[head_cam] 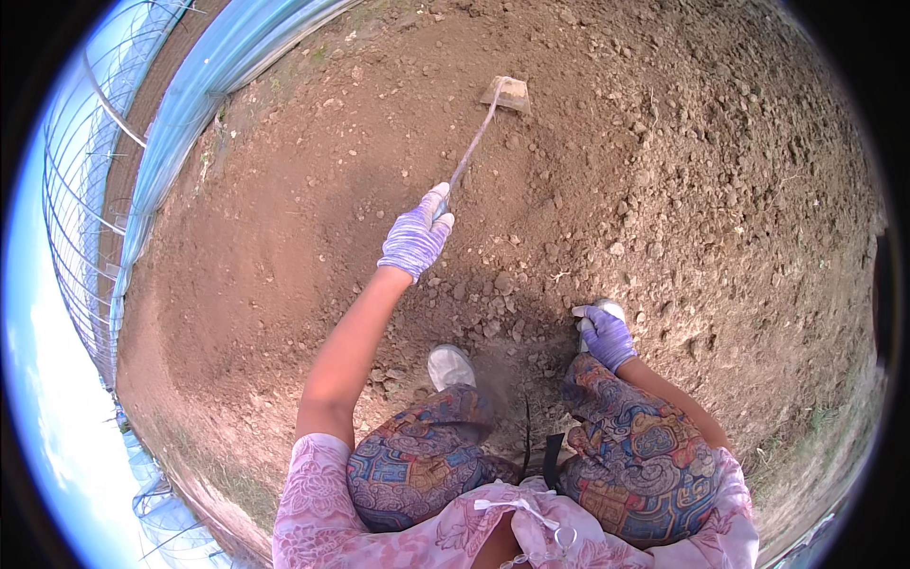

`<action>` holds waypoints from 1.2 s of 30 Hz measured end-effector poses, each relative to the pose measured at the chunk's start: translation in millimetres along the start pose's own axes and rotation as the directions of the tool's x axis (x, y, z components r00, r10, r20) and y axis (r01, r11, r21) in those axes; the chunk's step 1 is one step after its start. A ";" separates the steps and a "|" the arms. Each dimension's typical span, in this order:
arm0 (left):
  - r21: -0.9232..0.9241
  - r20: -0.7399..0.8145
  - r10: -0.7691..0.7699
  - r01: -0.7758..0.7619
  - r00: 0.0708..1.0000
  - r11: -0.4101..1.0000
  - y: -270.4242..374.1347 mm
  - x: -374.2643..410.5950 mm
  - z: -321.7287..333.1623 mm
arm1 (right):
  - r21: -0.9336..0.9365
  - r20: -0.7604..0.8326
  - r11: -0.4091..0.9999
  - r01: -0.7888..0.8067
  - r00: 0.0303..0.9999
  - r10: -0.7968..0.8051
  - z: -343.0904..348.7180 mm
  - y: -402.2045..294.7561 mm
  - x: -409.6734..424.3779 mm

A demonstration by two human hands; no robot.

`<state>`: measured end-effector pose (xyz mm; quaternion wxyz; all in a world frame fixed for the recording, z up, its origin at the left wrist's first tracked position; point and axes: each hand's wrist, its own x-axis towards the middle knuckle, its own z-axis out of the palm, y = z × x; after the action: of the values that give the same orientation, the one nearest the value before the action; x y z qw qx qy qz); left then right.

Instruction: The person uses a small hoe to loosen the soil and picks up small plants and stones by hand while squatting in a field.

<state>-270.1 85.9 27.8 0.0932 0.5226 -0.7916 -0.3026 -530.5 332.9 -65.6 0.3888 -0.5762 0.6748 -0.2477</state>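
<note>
A short-handled hoe is gripped in my left hand point(419, 233), which wears a purple and white knit glove. Its thin handle point(470, 149) reaches forward and slightly right to a flat, soil-dusted metal blade point(510, 94) at ground level. The glove hides the handle's near end. My right hand point(607, 336), in a matching glove, hangs just past my right knee, in front of my right shoe point(610, 309). Its fingers are bent, and I cannot tell whether anything is between them. Loose brown soil point(398, 135) spreads out before me.
My left shoe point(451, 367) stands on cloddy soil. Small clods point(498, 291) lie between my feet and the hoe. Blue plastic sheeting point(178, 121) runs along the left, beside a greenhouse hoop frame point(75, 171). Coarser, lumpier ground point(739, 199) covers the right side.
</note>
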 end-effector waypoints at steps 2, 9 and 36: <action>-0.046 -0.068 -0.014 0.011 0.998 0.999 11.3 -9.8 12.8 | 0.042 0.037 0.996 -0.081 0.996 0.079 -4.7 1.7 -4.7; -0.062 0.140 -0.076 0.085 0.987 0.994 17.9 39.6 -17.5 | -0.033 -0.046 0.998 0.053 0.997 -0.055 -6.4 2.9 -1.3; -0.746 0.663 0.156 0.662 0.732 0.068 -2.1 -154.5 28.2 | 0.875 0.051 0.431 -0.221 0.927 0.371 -104.7 -96.5 141.1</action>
<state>-214.1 232.6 30.1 0.0991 0.3413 -0.2536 -0.8997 -563.6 163.5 36.3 0.6110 -0.1529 0.5739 -0.5234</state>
